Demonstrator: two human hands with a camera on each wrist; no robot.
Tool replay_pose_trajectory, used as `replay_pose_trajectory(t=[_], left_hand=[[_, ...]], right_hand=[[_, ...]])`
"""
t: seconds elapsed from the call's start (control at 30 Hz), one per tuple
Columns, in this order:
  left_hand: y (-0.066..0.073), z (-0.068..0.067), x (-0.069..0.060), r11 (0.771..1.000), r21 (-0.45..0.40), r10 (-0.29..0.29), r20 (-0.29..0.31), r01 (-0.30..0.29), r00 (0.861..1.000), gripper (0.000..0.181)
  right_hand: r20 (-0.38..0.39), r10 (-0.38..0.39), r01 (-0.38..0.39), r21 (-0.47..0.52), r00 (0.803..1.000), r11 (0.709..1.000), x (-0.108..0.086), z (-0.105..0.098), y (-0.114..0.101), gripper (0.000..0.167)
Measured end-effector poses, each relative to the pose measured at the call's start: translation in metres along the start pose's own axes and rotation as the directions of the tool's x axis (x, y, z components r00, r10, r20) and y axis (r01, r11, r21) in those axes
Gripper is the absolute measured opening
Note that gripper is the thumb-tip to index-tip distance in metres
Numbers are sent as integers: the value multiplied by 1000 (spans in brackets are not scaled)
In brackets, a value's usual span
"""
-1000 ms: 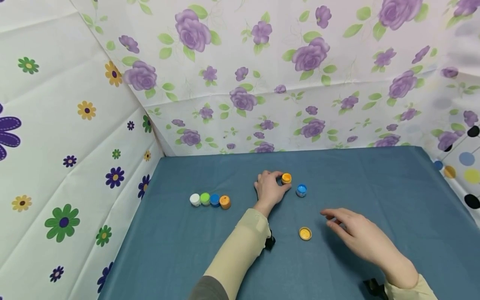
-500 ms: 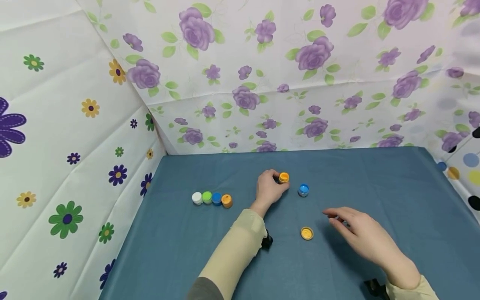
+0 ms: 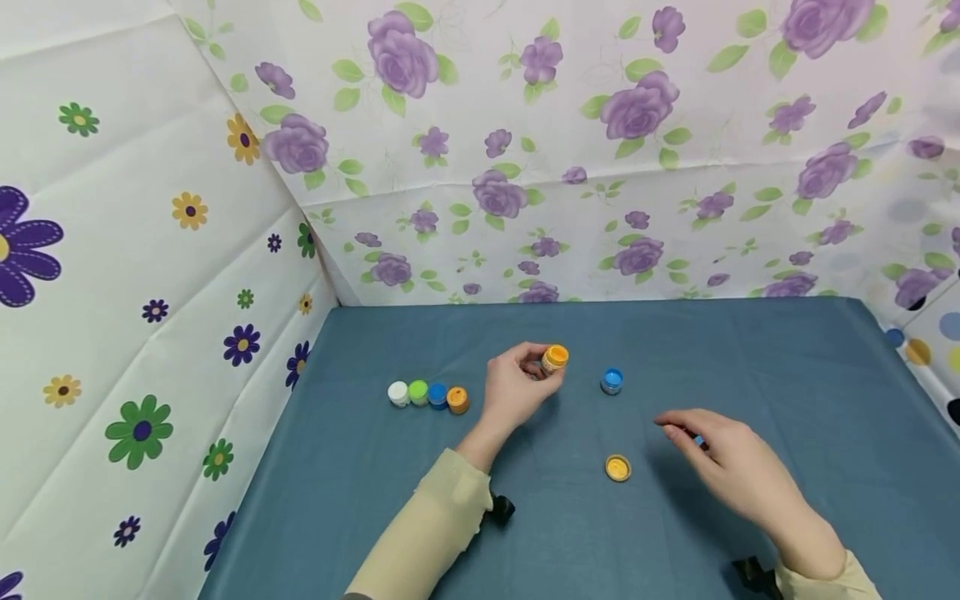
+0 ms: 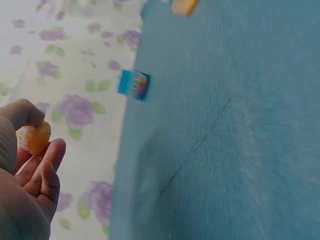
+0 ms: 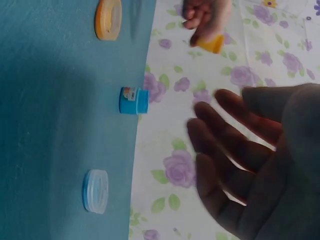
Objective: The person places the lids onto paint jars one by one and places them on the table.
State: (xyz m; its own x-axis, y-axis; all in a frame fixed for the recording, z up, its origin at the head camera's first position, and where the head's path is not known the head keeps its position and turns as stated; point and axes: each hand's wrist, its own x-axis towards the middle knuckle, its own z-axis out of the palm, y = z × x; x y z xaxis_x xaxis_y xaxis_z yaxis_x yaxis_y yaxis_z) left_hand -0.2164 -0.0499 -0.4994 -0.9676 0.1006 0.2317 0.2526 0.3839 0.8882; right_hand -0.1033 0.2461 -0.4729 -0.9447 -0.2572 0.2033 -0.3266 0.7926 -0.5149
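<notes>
Left of the lone blue jar (image 3: 612, 382), my left hand (image 3: 513, 392) pinches one small, labelled yellow jar (image 3: 555, 359); farther left, four jars (image 3: 418, 392). Right of it: right hand (image 3: 738, 462), loosely spread. Nearer: two lids (image 3: 618, 468).

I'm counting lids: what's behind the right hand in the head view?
Only a blue sliver shows; the right hand covers the rest. The right wrist view suggests it's the blue lid.

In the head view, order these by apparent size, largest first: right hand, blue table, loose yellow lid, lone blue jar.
1. Blue table
2. Right hand
3. Loose yellow lid and lone blue jar: too alike to rank
</notes>
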Motion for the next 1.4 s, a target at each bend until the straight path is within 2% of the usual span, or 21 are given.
replay_pose_trajectory(t=[0.13, 0.27, 0.37, 0.47, 0.6, 0.8, 1.07, 1.23, 1.4], left_hand=[[4, -19, -19, 995, -65, 83, 35, -81, 996, 37], [6, -37, -38, 978, -146, 160, 72, -148, 985, 41], [7, -48, -49, 966, -193, 191, 79, -173, 978, 44], [8, -54, -55, 959, -225, 197, 79, -175, 977, 45], [8, -59, -59, 949, -274, 187, 82, -159, 979, 42], [4, -64, -62, 936, -319, 186, 92, -148, 978, 39], [1, -65, -63, 921, -361, 191, 92, -147, 977, 39], [-2, -63, -63, 908, -391, 204, 94, -152, 974, 40], [-3, -62, -62, 899, -413, 205, 97, -148, 974, 39]], right_hand=[[109, 18, -19, 8, 994, 1000, 1, 8, -1, 24], [171, 18, -18, 1, 985, 1000, 0, 17, -1, 26], [217, 9, -7, -10, 976, 1000, 2, 21, -3, 33], [263, 10, -3, -26, 965, 1000, 3, 25, -5, 44], [311, 10, 6, -48, 950, 999, 4, 33, -8, 56], [337, 27, 6, -97, 941, 995, 7, 47, -15, 60], [304, 11, 37, -153, 953, 988, 8, 60, -25, 53], [275, -35, 83, -163, 961, 983, 8, 63, -23, 45], [269, -53, 98, -155, 962, 983, 9, 65, -21, 38]])
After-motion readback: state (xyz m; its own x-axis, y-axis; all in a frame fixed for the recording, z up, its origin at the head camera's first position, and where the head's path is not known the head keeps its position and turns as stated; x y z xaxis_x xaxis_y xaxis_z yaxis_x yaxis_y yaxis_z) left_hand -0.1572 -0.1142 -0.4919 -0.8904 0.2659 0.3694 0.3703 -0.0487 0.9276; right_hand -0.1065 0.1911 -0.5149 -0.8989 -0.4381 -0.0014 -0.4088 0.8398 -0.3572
